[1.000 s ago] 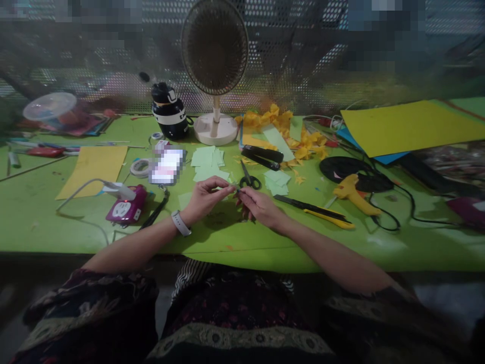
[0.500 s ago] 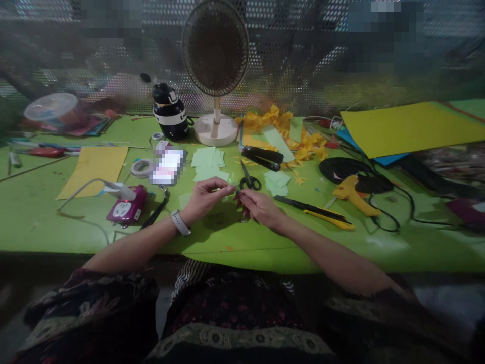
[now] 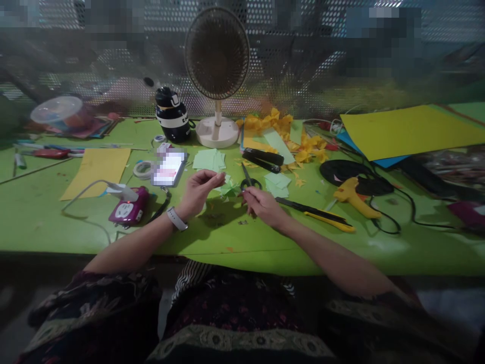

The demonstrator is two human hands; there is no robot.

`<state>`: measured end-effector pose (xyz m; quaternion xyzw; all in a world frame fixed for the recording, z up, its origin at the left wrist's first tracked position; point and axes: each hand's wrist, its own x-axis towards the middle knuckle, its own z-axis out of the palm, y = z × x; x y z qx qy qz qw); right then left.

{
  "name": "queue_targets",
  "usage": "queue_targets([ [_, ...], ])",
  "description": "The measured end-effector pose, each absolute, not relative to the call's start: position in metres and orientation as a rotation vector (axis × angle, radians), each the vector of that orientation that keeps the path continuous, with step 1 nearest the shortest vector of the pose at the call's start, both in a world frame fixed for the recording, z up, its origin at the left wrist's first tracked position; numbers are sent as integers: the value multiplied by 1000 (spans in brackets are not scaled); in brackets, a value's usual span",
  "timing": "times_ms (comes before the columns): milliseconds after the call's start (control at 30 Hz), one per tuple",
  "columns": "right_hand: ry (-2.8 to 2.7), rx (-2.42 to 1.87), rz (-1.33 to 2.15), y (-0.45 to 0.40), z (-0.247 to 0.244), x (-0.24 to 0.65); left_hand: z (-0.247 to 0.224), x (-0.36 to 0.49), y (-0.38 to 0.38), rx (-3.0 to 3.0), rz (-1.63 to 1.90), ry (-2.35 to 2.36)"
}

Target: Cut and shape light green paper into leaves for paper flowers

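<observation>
My right hand (image 3: 261,205) is closed in a pinch. At its fingertips is a small light-green paper flower (image 3: 229,188) with pointed, spread petals. To the left, my left hand (image 3: 200,189) has thumb and forefinger pressed together, a little apart from the flower; whether anything small is between them cannot be made out. Black-handled scissors (image 3: 248,178) lie open just beyond my right fingertips. A stack of light-green paper squares (image 3: 209,159) sits beyond my left hand, and more green paper pieces (image 3: 277,183) lie beyond my right hand.
A black stapler (image 3: 262,159) lies near orange paper flowers (image 3: 273,121). On the right are a cutter knife (image 3: 329,221) and a yellow glue gun (image 3: 352,197) with a cord. A phone (image 3: 170,168), tape roll (image 3: 144,170) and purple power adapter (image 3: 131,207) lie left; a fan (image 3: 217,132) stands behind.
My left hand has drawn away from my right, back to the left. The green flower, earlier mostly hidden between both hands' fingertips, now shows more openly. My right hand has barely moved.
</observation>
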<state>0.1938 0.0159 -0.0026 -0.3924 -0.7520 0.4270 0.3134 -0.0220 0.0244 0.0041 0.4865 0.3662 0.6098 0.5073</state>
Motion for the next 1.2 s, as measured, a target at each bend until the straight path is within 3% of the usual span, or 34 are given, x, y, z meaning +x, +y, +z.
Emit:
queue_targets([
  [200, -1659, -1047, 1157, 14, 15, 199, 10, -22, 16, 1426, 1097, 811],
  [467, -1925, -966, 1382, 13, 24, 201, 16, -26, 13, 1583, 744, 756],
  [667, -1812, -947, 1559, 11, 19, 199, 18, -29, 16, 1501, 682, 770],
  [867, -1469, -986, 1735, 10, 12, 189, 10, -24, 16, 1321, 872, 826],
  [1200, -1236, -1018, 1477, 10, 11, 184, 8, -13, 7, 1165, 760, 894],
])
